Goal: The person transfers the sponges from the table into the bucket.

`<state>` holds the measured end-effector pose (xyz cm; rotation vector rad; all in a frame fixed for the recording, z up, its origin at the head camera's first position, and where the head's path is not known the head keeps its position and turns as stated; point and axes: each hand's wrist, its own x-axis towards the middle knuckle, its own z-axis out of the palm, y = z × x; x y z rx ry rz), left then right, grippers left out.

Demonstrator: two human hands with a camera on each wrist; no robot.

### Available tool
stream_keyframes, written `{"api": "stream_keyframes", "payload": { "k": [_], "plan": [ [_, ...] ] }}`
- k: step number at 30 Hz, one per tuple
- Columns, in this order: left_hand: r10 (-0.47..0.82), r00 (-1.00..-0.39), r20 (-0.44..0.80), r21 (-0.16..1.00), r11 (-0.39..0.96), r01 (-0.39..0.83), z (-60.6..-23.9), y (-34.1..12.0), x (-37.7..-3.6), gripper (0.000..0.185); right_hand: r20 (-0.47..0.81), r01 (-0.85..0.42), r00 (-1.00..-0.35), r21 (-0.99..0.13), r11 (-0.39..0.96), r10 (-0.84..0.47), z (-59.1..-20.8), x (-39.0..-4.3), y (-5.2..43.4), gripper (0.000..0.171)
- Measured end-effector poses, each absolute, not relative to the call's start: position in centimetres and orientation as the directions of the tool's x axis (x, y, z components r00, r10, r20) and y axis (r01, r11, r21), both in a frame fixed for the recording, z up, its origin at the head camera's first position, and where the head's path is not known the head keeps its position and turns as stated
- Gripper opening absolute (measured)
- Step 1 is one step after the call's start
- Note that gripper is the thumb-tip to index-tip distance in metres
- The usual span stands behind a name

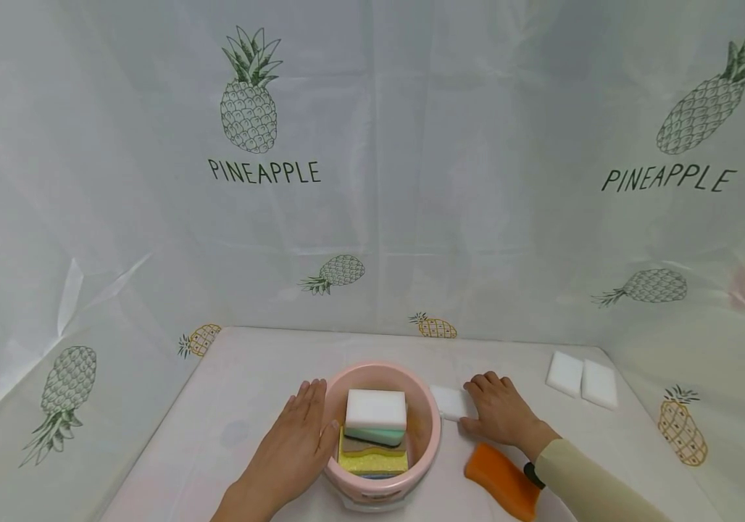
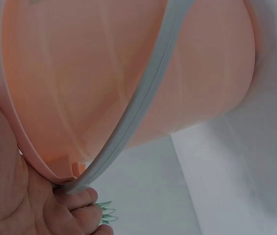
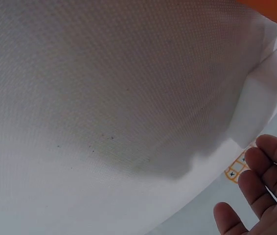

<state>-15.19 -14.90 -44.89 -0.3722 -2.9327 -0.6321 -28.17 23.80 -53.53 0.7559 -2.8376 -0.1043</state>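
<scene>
A pink bucket [image 1: 426, 435] stands at the table's near middle, its grey handle [image 2: 143, 98] hanging down the side. Inside lies a stack of sponges: a white one [image 1: 375, 409] on top, a green one [image 1: 379, 436] under it, a yellow one [image 1: 372, 462] lower down. My left hand [image 1: 297, 446] rests flat against the bucket's left wall, fingers straight; its thumb [image 2: 82, 205] shows beside the handle. Just right of the bucket lies a white sponge [image 1: 447, 402]. My right hand [image 1: 499, 413] grips its right end, fingers curled over it and the thumb on the near side.
An orange sponge [image 1: 501, 482] lies by my right forearm near the table's front. Two white sponges [image 1: 564, 373] [image 1: 599, 384] sit side by side at the back right. A pineapple-printed white sheet [image 1: 372, 217] walls in the table on three sides.
</scene>
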Motion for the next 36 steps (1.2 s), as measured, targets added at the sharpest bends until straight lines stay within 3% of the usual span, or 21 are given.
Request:
{"api": "stream_keyframes", "payload": {
  "k": [16,36],
  "plan": [
    [0.206,-0.961,0.186,0.388,0.883,0.264,-45.2,-14.9,-15.4,0.065,0.160,-0.465,-0.868,0.072,0.883,-0.470,-53.7,-28.3,23.8,0.060],
    [0.224,-0.953,0.206,0.344,0.895,0.284,-45.0,-15.0,-15.5,0.066,0.337,-0.488,-0.798,0.125,0.864,-0.499,-51.1,-28.5,24.4,0.064]
  ]
}}
